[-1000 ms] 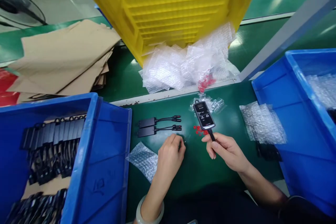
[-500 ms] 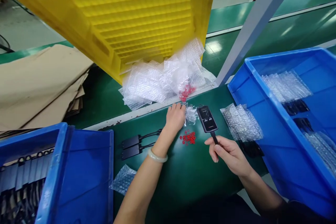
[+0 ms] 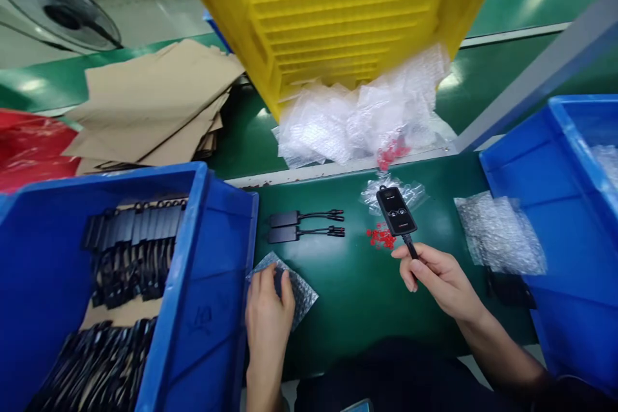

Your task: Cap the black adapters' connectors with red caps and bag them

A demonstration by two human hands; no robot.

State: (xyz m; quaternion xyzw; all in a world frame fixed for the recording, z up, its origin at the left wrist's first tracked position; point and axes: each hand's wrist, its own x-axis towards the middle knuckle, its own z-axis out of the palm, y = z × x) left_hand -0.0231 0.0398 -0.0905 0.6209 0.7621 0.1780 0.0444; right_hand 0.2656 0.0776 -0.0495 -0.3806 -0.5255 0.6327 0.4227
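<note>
My right hand (image 3: 437, 273) is closed on the cable of a black controller unit (image 3: 396, 210), whose body points away over the green bench (image 3: 357, 296). My left hand (image 3: 268, 309) lies on a small bubble-wrap bag (image 3: 294, 286) beside the left blue bin, fingers flat and slightly curled on it. Small red rings (image 3: 381, 236) are scattered just left of the controller. Two more black units with cables (image 3: 304, 225) lie side by side between my hands and the bench's far edge.
A blue bin (image 3: 193, 283) at left holds several black units. A second blue bin (image 3: 555, 225) at right holds bubble-wrapped items, with a bubble-wrap stack (image 3: 499, 235) beside it. A tilted yellow crate (image 3: 338, 6) hangs over loose bubble bags (image 3: 362, 116). Cardboard sheets (image 3: 154, 96) lie at back left.
My left hand pulled back from the small bag near the red rings and came down onto the bubble-wrap bag at the near left. My right hand kept hold of the controller's cable.
</note>
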